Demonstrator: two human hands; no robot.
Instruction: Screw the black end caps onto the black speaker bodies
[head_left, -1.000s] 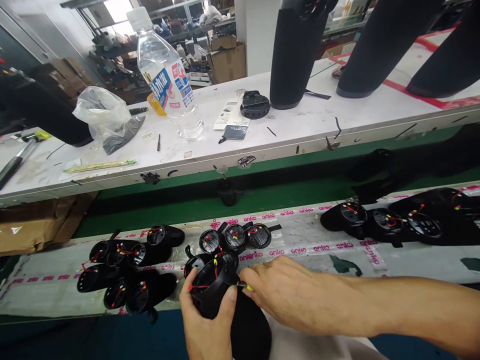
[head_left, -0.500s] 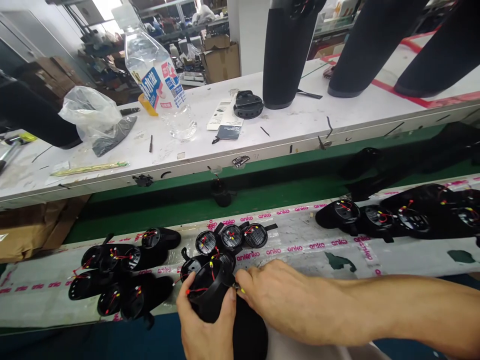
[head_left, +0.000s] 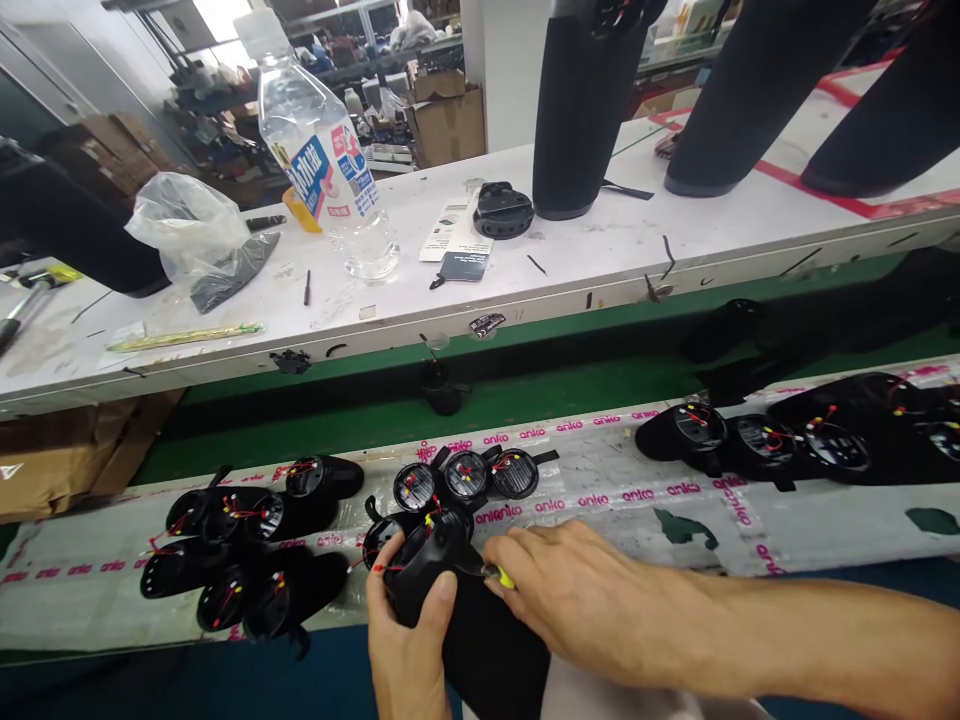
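Observation:
My left hand (head_left: 411,640) is wrapped round the open end of a black fabric-covered tube (head_left: 491,640), thumb on its near side. Red wires with small yellow and red connectors stick out of that end, which is tilted away from me; its inside is mostly hidden. My right hand (head_left: 559,590) is closed on a small tool with a yellow handle (head_left: 505,577). The tool's dark, thin tip touches or nearly touches the tube's rim; I cannot tell its exact kind. Just beyond my left fingers lie round black units with wires (head_left: 414,488).
Similar wired black tubes lie in groups at the left (head_left: 262,515) and right (head_left: 697,425) of the tape-covered bench (head_left: 600,515). Behind it, a white shelf (head_left: 360,325) carries a plastic bottle (head_left: 322,160), a clear bag (head_left: 187,225), a round black part (head_left: 502,210) and large black tubes (head_left: 577,110).
The tube has tipped so that its open end faces further from me and more of its fabric side shows. My right hand has shifted slightly right, baring more of the tool.

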